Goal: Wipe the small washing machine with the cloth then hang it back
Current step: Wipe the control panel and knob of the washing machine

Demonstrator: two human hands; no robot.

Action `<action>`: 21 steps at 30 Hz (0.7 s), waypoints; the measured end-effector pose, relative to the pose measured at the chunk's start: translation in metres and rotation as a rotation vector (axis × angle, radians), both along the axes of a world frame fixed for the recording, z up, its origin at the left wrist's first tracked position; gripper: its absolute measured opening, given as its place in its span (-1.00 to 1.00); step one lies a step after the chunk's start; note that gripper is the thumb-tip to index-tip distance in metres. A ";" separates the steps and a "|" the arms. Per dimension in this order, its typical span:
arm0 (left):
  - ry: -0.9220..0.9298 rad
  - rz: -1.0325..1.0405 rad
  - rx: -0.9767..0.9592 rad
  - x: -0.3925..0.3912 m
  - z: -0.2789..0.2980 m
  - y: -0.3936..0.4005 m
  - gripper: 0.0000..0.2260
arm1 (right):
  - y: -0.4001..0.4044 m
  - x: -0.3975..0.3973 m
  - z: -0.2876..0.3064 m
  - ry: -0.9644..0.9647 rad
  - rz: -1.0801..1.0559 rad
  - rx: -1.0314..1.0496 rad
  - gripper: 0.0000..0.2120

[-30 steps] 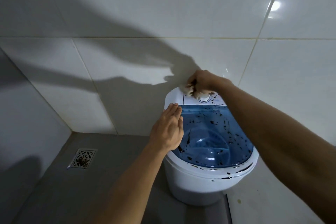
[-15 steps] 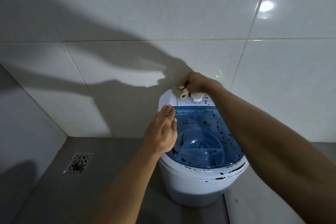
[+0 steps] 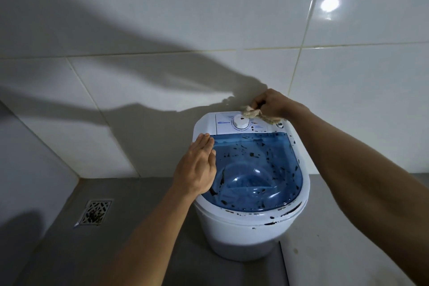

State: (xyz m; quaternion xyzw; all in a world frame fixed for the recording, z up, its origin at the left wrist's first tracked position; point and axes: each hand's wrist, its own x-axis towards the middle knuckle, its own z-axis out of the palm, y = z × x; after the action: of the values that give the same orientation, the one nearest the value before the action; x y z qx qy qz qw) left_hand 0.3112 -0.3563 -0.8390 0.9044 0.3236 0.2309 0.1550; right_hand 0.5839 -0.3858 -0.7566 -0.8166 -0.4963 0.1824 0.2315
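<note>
The small washing machine (image 3: 250, 223) stands on the grey floor (image 3: 130, 251) close to the tiled wall (image 3: 162, 30), a white tub with a translucent blue lid (image 3: 253, 169). Seen from above, its top is an oval whose long axis runs near to far; the white control panel (image 3: 239, 123) with its round dial (image 3: 241, 122) sits at the far end against the wall, and the rounded front of the lid points toward the near side. Dark specks are scattered over the lid and along the near rim. The cloth (image 3: 255, 115), a beige bunched rag, lies on the far right of the control panel just beside the dial, gripped in the curled right hand (image 3: 271, 103). The left hand (image 3: 197, 169) lies flat, fingers together and extended, pressed on the left edge of the lid, apparently steadying the machine. This looks like the wiping step, at an early stage, with only the panel under the cloth. The next move likely calls for drawing the cloth down from the panel across the speckled lid toward the near rim, with the left hand shifting out of its path. A floor drain (image 3: 95, 212) lies well apart to the left.
</note>
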 end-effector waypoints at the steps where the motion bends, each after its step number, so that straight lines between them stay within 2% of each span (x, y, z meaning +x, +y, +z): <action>1: -0.001 -0.002 -0.001 0.000 0.000 0.000 -0.61 | -0.004 -0.001 -0.003 0.002 -0.011 0.019 -0.60; 6: 0.007 0.000 -0.001 0.000 -0.002 0.001 -0.60 | -0.031 -0.026 -0.026 -0.164 -0.025 0.095 -0.69; 14: 0.040 -0.012 -0.035 0.000 -0.001 0.002 -0.58 | -0.076 -0.067 -0.034 -0.198 0.059 0.066 -0.84; 18: 0.044 -0.009 -0.045 0.001 -0.001 0.002 -0.59 | -0.051 -0.053 -0.048 -0.285 -0.007 0.084 -0.72; 21: 0.016 0.002 -0.037 0.001 -0.001 0.000 -0.60 | -0.030 -0.036 -0.047 -0.288 -0.027 -0.026 -0.58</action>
State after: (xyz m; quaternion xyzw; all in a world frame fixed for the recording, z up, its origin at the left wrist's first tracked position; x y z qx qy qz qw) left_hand 0.3120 -0.3566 -0.8397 0.9029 0.3298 0.2177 0.1690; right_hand 0.5478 -0.4153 -0.8031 -0.8439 -0.5108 0.0666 0.1497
